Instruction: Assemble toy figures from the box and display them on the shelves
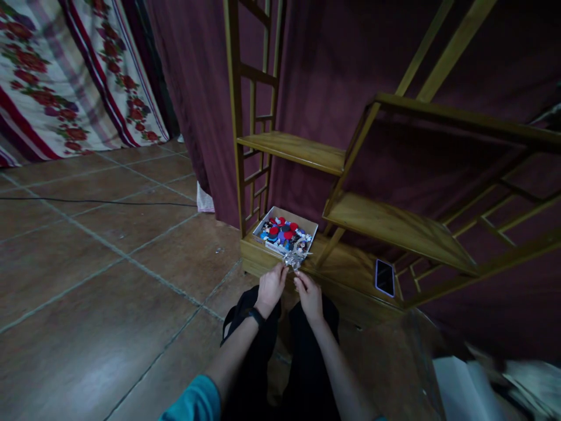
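In the head view, my left hand [272, 285], with a dark band on its wrist, is closed on the near left side of a crinkled silvery wrapper [293, 261]. My right hand [308, 291] pinches the same shiny piece from the right. Whether it is foil or clear plastic, and what it may contain, I cannot make out. Just beyond it a shallow white box [312, 225] rests on the low shelf. Small red, black, blue and white figures or trinkets [283, 231] fill that box; their exact kind is too small to tell.
A wooden shelf unit [298, 151] stands in front, its upper boards jutting above the box. On its base lies a phone [384, 277]. A black cable [96, 202] crosses the tiled floor [109, 292]. White papers or packaging [467, 386] lie at the lower right.
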A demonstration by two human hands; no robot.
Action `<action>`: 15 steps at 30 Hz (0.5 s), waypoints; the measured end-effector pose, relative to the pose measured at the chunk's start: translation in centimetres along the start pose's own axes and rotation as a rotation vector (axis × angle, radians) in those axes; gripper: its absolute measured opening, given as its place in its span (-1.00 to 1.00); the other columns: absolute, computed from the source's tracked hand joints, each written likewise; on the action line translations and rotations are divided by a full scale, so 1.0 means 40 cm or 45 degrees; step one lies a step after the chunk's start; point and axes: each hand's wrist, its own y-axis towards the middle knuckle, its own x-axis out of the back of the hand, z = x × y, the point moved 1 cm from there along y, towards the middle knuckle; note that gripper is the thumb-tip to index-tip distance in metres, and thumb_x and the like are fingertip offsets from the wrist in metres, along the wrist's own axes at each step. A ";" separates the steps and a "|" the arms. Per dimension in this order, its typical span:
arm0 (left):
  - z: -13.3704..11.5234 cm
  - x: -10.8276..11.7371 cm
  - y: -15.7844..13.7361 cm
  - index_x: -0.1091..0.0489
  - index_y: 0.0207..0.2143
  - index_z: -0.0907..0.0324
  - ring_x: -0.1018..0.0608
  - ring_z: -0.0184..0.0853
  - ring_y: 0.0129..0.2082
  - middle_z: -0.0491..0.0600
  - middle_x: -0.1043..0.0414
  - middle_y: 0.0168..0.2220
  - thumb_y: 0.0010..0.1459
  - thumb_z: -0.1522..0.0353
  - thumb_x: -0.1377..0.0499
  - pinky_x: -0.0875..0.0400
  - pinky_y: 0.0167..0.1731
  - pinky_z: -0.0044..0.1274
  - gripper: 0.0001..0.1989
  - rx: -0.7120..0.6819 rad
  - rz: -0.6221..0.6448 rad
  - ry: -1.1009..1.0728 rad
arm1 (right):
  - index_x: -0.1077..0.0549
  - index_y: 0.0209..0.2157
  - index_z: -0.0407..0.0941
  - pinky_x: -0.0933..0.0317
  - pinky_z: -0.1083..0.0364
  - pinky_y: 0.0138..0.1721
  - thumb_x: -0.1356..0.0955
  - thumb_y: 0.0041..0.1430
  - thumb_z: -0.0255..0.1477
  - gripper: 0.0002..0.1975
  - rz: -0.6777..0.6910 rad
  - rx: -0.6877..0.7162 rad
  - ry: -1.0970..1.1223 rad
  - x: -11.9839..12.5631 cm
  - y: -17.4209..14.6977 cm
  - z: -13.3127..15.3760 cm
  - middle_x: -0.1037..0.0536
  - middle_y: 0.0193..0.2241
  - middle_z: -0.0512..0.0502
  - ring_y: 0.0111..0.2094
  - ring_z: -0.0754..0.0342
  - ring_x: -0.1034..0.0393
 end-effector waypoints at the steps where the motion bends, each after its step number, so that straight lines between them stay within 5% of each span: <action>1: 0.001 -0.002 0.002 -0.29 -0.17 0.13 -0.53 -0.29 -0.34 0.01 -0.48 -0.32 0.22 0.19 0.17 -0.27 -0.41 -0.56 -0.66 0.014 0.003 0.006 | -0.44 -0.15 -0.02 -0.34 0.08 -0.27 -0.23 0.11 -0.31 -0.71 0.017 -0.004 -0.007 -0.001 0.000 0.000 -0.53 -0.19 -0.06 -0.27 0.05 -0.44; 15: -0.001 -0.022 0.018 -0.32 -0.22 0.17 -0.51 -0.31 -0.30 0.02 -0.47 -0.33 0.22 0.25 0.12 -0.26 -0.36 -0.57 -0.70 0.122 0.095 -0.115 | -0.46 -0.22 -0.03 -0.28 0.15 -0.30 -0.19 0.17 -0.29 -0.73 0.109 0.064 -0.053 0.003 -0.012 0.048 -0.56 -0.33 -0.05 -0.34 0.06 -0.46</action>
